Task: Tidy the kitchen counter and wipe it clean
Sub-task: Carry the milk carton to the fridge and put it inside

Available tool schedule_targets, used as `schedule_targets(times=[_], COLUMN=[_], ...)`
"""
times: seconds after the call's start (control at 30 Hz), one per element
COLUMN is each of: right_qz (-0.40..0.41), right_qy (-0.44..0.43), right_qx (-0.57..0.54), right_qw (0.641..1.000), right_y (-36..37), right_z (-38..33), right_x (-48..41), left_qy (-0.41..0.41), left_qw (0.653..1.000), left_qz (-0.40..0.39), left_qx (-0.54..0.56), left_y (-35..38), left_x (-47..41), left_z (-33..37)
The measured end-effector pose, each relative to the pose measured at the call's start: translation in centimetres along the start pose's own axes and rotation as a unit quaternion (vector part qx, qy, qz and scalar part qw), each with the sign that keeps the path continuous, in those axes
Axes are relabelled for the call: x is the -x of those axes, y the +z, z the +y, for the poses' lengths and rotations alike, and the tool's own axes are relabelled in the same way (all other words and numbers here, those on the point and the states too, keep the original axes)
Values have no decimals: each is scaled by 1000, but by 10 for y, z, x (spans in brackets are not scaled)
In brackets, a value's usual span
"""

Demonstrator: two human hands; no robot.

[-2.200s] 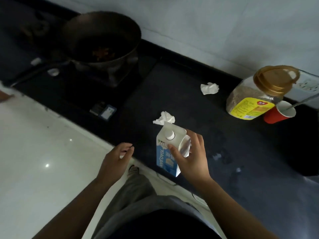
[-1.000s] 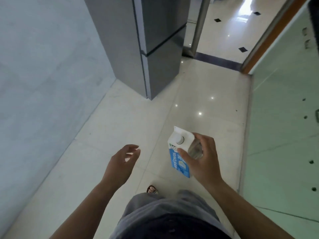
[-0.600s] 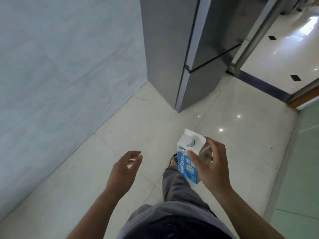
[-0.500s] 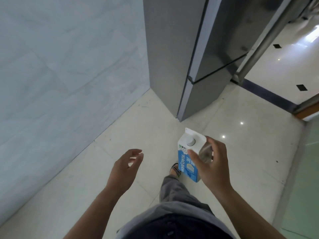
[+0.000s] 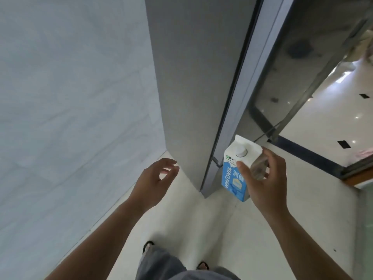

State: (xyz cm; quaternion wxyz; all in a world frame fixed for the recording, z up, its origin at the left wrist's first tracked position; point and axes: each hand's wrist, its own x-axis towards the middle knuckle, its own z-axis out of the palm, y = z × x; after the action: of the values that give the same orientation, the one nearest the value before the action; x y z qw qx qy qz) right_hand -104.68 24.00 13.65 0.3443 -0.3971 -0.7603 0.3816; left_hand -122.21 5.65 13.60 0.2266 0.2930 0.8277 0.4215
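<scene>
A blue and white milk carton [image 5: 232, 174] with a round white cap is held upright in my right hand [image 5: 264, 182], whose fingers wrap its right side and thumb presses its front. The carton hangs in the air just in front of a grey refrigerator [image 5: 197, 77], near the seam between its upper and lower doors. My left hand [image 5: 155, 180] is empty, fingers apart, raised to the left of the refrigerator's corner. The kitchen counter is out of view.
A pale tiled wall [image 5: 70, 98] runs along the left. The glossy cream floor [image 5: 242, 229] lies below, with my feet at the bottom. A doorway with a dark threshold strip [image 5: 310, 156] opens at the right.
I have turned away from the counter and walked up to the refrigerator carrying the carton; it now fills the upper view. My left hand has risen toward its corner.
</scene>
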Motion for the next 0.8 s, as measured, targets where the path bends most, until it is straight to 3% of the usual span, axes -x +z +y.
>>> schedule_targets(times=[0.17,0.4,0.8], right_qz=[107,263,383], right_qy=[16,83,171], right_qx=[6,11,25], right_qw=[994,961,907], right_y=[11,26,65], right_z=[-22,-59,-87], right_x=[-53,-84,-108], left_qy=[130,296,425], left_qw=[989,942,881], left_qz=[-62,-159,-202], left_qx=[-29,-14,40], left_y=[-13,-16,7], left_x=[-113,-216,-258], left_z=[49,111,164])
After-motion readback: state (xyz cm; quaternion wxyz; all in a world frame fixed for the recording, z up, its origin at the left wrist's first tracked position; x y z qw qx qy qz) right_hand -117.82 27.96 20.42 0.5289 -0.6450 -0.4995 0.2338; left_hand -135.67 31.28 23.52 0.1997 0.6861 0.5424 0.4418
